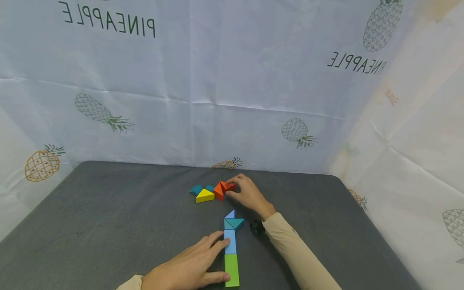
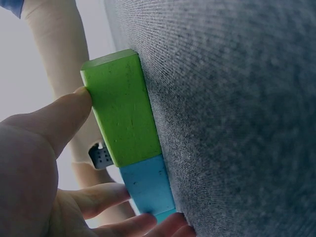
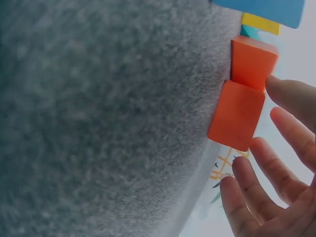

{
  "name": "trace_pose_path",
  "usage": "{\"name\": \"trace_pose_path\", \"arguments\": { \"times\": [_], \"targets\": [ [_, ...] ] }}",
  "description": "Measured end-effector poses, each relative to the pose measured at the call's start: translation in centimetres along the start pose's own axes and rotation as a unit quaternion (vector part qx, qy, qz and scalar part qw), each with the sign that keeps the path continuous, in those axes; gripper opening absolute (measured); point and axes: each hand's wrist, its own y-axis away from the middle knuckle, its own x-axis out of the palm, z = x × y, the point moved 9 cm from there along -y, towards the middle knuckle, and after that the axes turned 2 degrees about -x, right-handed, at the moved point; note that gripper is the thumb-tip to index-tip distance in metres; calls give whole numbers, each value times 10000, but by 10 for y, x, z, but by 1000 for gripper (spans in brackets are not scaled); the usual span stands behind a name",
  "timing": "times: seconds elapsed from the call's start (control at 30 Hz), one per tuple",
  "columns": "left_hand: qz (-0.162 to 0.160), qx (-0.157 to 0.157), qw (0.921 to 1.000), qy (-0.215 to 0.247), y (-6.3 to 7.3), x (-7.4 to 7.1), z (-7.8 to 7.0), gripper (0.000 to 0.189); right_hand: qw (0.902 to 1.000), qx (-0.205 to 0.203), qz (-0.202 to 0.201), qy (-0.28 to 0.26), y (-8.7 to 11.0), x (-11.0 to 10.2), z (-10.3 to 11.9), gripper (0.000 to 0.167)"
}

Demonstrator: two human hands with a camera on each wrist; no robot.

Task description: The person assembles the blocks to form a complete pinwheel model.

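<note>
In the head view a row of flat wooden blocks runs away from me: a green block [image 1: 233, 270], a light blue block [image 1: 231, 246], two teal triangles [image 1: 235, 222] and a light blue triangle [image 1: 230, 215]. Along the row's left side lies my left hand [image 1: 190, 262], its thumb touching the green block and fingertips touching the light blue one. Farther off, my right hand [image 1: 250, 197] reaches two orange-red triangular blocks [image 1: 218, 191]. The right wrist view shows the thumb against one orange-red block [image 3: 254, 61] and spread fingers near the other orange-red block [image 3: 237, 116].
A yellow triangular block [image 1: 205, 196] lies left of the orange-red ones, with teal blocks [image 1: 196, 189] beside and behind it. The dark grey table [image 1: 127, 213] ends at a pineapple-printed cloth [image 1: 232, 80]. Something dark [image 1: 255, 226] shows at my right wrist.
</note>
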Motion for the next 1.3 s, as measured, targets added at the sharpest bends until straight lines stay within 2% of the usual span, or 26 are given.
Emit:
{"name": "trace_pose_path", "arguments": {
  "times": [0.2,0.53,0.9,1.3],
  "targets": [
    [36,-39,10000,8,0,1,0,78,9999,63,96,17,-4,4,-3,38],
    [9,10,10000,-44,-1,1,-1,77,9987,289,205,353,-9,8,-10,46],
    [11,10,10000,-27,0,1,-1,78,9987,330,246,315,-11,8,-4,34],
    [26,-14,10000,12,0,1,1,78,9984,401,267,294,-8,2,-8,32]
  ]
}}
